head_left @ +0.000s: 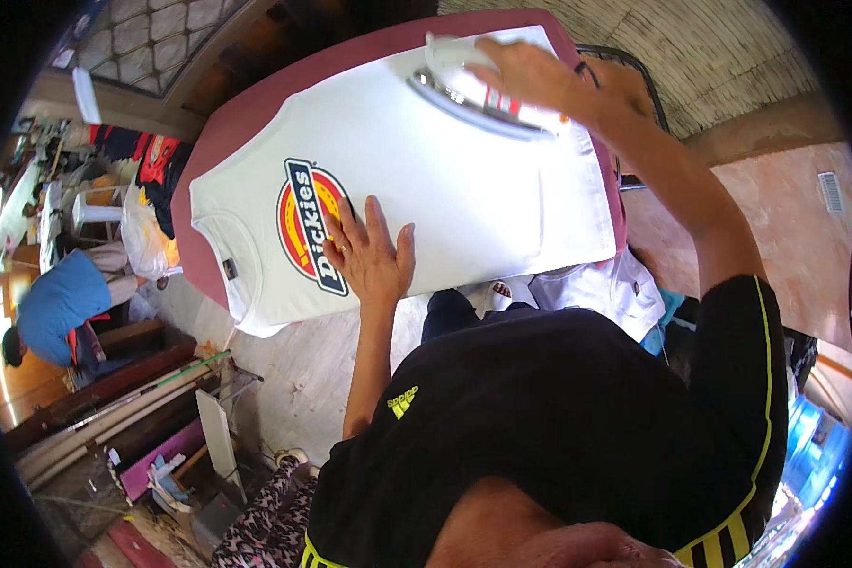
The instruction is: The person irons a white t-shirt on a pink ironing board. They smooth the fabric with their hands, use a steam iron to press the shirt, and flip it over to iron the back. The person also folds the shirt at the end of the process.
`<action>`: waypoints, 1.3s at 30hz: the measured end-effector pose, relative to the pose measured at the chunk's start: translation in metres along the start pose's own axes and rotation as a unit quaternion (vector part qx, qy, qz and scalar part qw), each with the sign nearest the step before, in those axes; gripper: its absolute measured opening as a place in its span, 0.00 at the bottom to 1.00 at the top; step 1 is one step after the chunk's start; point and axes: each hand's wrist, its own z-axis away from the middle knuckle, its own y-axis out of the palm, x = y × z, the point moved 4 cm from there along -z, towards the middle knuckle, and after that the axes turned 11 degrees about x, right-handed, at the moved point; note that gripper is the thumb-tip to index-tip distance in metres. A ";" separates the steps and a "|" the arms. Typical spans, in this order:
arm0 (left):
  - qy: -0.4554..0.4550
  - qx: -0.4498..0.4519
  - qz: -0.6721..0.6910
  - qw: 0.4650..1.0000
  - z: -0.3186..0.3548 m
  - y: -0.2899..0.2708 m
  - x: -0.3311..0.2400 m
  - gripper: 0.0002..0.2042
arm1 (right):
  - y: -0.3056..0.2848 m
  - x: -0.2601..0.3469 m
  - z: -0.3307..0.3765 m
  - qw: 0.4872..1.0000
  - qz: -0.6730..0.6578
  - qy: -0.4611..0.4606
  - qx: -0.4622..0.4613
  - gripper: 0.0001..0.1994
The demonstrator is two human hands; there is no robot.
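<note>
Across the maroon padded ironing board [235, 137] lies a white crew-neck cloth shirt [445, 199] with a red, yellow and navy chest print [298, 232], its collar toward the board's left end and its hem near the right end. The cloth should handle as light, soft and limp, quick to wrinkle or drag; the print is probably stiffer and touchier under heat. Hem or shoulder would be the best place to take hold.

Over the board's far right part, the right hand [530, 76] is clamped on the handle of a silver-and-white electric iron [459, 95], likely heavier and perhaps hot, so only the handle suits a grip. Whether its soleplate touches the cloth I cannot tell. At the board's near side, the left hand [377, 265] rests on the print's edge, fingers apart, gripping nothing; it stands in the way of that patch.

Below the board's right end is crumpled white fabric [606, 293]. Left of the board are a translucent white plastic bag [145, 232] and, farther off, a stooping person in a blue top [62, 303]. Beyond its far left edge is a diamond-patterned metal grille [151, 43].
</note>
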 end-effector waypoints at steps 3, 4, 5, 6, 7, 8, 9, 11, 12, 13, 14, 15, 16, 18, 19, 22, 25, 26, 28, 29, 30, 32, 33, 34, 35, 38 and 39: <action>0.030 0.005 0.021 0.999 -0.006 0.008 -0.003 0.34 | -0.012 -0.038 -0.033 0.988 -0.024 0.145 0.040 0.24; 0.041 0.001 0.031 0.999 -0.008 0.006 -0.003 0.34 | -0.016 -0.045 -0.038 0.963 -0.032 0.247 0.106 0.28; 0.075 0.005 0.055 0.996 -0.011 0.004 -0.009 0.34 | -0.013 -0.048 -0.035 0.965 -0.031 0.243 0.093 0.28; 0.089 0.017 0.062 0.994 -0.020 0.001 -0.016 0.34 | -0.009 -0.054 -0.028 0.966 -0.029 0.245 0.077 0.28; 0.097 0.027 0.071 0.992 -0.030 0.001 -0.024 0.34 | -0.004 -0.057 -0.025 0.968 -0.024 0.241 0.062 0.29; 0.108 0.038 0.080 0.990 -0.042 0.003 -0.032 0.34 | 0.002 -0.054 -0.014 0.978 -0.030 0.206 0.013 0.25; 0.127 0.031 0.070 0.989 -0.053 0.006 -0.038 0.35 | 0.009 -0.041 0.005 0.985 -0.034 0.167 -0.035 0.22; 0.156 0.025 0.084 0.984 -0.075 0.012 -0.045 0.36 | 0.008 -0.011 0.041 0.986 -0.052 0.152 -0.048 0.20; 0.172 0.020 0.091 0.981 -0.085 0.012 -0.050 0.37 | 0.004 0.003 0.061 0.981 -0.066 0.181 -0.014 0.20; 0.186 0.018 0.086 0.979 -0.092 0.014 -0.054 0.37 | 0.003 0.013 0.082 0.980 -0.064 0.185 -0.028 0.20; 0.203 0.016 0.081 0.976 -0.099 0.014 -0.060 0.37 | 0.003 0.018 0.099 0.979 -0.060 0.190 -0.041 0.19; 0.219 0.013 0.077 0.973 -0.104 0.014 -0.065 0.37 | 0.000 0.019 0.109 0.979 -0.053 0.187 -0.069 0.19; 0.233 0.013 0.072 0.970 -0.106 0.015 -0.068 0.38 | -0.003 0.021 0.116 0.978 -0.048 0.182 -0.094 0.19; 0.236 0.034 0.065 0.969 -0.106 0.011 -0.070 0.37 | -0.007 0.015 0.117 0.972 -0.009 0.198 -0.126 0.18; 0.236 0.044 0.060 0.969 -0.106 0.009 -0.070 0.37 | -0.008 0.007 0.113 0.967 0.025 0.219 -0.132 0.18; 0.234 0.035 0.066 0.969 -0.106 0.008 -0.071 0.37 | -0.007 -0.052 0.087 0.955 0.000 0.266 -0.131 0.16; 0.220 0.027 0.051 0.974 -0.104 0.008 -0.068 0.37 | -0.017 -0.097 0.033 0.917 -0.083 0.384 -0.075 0.17; 0.224 0.025 0.052 0.973 -0.104 0.007 -0.070 0.37 | -0.007 -0.135 0.029 0.918 -0.028 0.391 -0.065 0.23; 0.234 0.020 0.053 0.971 -0.106 0.007 -0.076 0.37 | 0.006 -0.197 0.020 0.911 0.042 0.400 -0.088 0.27; 0.236 0.007 0.049 0.970 -0.106 0.009 -0.077 0.37 | 0.012 -0.209 0.011 0.909 0.056 0.397 -0.117 0.26; 0.235 -0.002 0.052 0.971 -0.106 0.010 -0.076 0.36 | 0.015 -0.211 -0.002 0.929 0.122 0.346 -0.055 0.24; 0.235 -0.018 0.057 0.970 -0.105 0.011 -0.076 0.36 | 0.018 -0.207 -0.016 0.937 0.252 0.234 0.068 0.21; 0.249 -0.029 0.065 0.966 -0.106 0.009 -0.081 0.36 | 0.019 -0.208 0.001 0.915 0.359 0.179 0.047 0.18; 0.241 -0.035 0.064 0.968 -0.105 0.010 -0.076 0.36 | 0.025 -0.189 -0.003 0.927 0.334 0.163 0.050 0.18; 0.235 -0.042 0.064 0.969 -0.104 0.012 -0.073 0.36 | 0.028 -0.170 -0.002 0.938 0.309 0.149 0.054 0.17; 0.193 -0.052 0.072 0.977 -0.097 0.020 -0.066 0.37 | 0.030 -0.102 0.030 0.981 0.147 0.129 0.015 0.15; 0.168 -0.050 0.069 0.982 -0.093 0.020 -0.066 0.37 | 0.026 -0.080 0.049 0.989 0.076 0.127 -0.005 0.15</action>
